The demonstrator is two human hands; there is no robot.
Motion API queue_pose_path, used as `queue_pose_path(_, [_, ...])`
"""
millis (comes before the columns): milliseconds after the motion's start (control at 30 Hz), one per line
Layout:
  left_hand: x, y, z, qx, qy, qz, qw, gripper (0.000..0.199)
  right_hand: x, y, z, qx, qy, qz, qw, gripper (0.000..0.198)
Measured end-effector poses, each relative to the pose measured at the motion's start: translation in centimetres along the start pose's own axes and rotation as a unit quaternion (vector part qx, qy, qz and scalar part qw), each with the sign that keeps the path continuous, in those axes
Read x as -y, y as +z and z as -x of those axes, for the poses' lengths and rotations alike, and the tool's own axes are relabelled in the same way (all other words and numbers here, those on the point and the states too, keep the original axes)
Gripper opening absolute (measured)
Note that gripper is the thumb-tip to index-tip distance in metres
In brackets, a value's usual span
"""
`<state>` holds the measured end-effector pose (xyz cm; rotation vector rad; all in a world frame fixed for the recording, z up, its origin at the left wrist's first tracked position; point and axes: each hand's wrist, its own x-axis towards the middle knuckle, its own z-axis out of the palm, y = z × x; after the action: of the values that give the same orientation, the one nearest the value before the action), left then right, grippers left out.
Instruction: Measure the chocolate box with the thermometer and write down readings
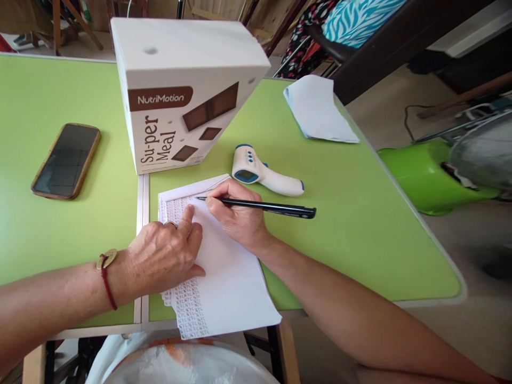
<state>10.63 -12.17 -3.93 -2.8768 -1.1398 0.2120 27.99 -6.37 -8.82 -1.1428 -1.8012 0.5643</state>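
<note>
Head view: a green table (360,229) spreads out under my work, its pale rim close in front of me.
White NutriMotion box (192,48): stands on the table toward the far side, its printed front facing me.
Stack of paper (236,288): lies straight before me, near end hanging over the table's rim, far end folded back; small handwritten letters (192,312) run down its left side, the rest plain white.
Folded sheets (320,109): lie well apart, at the table's far right.
Left hand (164,250): rests over the written side of the stack of paper and grips nothing; my index finger stretches onto the sheet, the others curl, and my thumb stands apart from them.
Right hand (242,218): rests at the stack's upper right, thumb and fingers pinched around a black pen (280,208).
Phone (66,161): lies to my left, screen up.
Thermometer (266,170): white and blue, lies just beyond my right hand.
Pen in my pinch: held close to its point, which sits just above my left index fingertip, by the written rows; the barrel slants rightward past my knuckles.
Bracelet (104,277): red cord around my left wrist.
Ring (171,224): on a left finger.
</note>
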Motion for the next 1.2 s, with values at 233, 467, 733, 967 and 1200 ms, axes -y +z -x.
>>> queue_pose_path(233, [0.0,0.0,0.0,-0.002,0.000,-0.001,1.000,0.056,0.2,0.0,-0.1,0.004,0.021,0.022,1.000,0.013])
queue_pose_path(467, [0.0,0.1,0.1,0.001,0.001,0.001,1.000,0.056,0.1,0.1,0.0,0.004,-0.005,0.009,1.000,0.014])
queue_pose_path(733, [0.0,0.0,0.0,0.009,0.004,-0.008,1.000,0.054,-0.1,-1.9,-0.5,0.025,-0.155,0.125,0.980,0.013])
queue_pose_path(967, [1.3,0.7,0.0,-0.105,0.027,0.032,0.994,0.037,-1.1,-4.1,-1.1,0.138,-0.206,0.295,0.923,0.030])
queue_pose_path(1200, [6.9,2.0,-1.4,-0.559,-0.193,0.205,0.780,0.034,-1.9,-4.8,-1.3,0.140,-0.196,0.374,0.896,0.039])
